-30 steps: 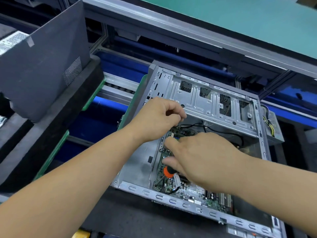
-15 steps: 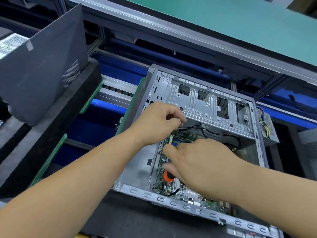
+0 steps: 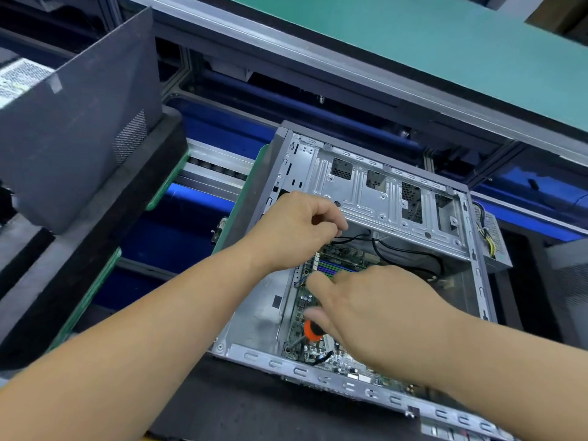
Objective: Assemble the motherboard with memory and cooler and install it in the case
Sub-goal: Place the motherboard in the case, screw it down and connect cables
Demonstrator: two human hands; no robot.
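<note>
The grey metal case (image 3: 378, 198) lies on its side, open side up, with the green motherboard (image 3: 307, 302) lying flat inside on its floor, blue and green memory slots (image 3: 331, 268) at its far end

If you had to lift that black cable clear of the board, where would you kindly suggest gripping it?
Probably pinch the black cable on the free loop just right of the left hand, coming from above through the open side of the case. That stretch arches above the motherboard, so fingers can close around it; further right it runs under the drive cage.
</note>
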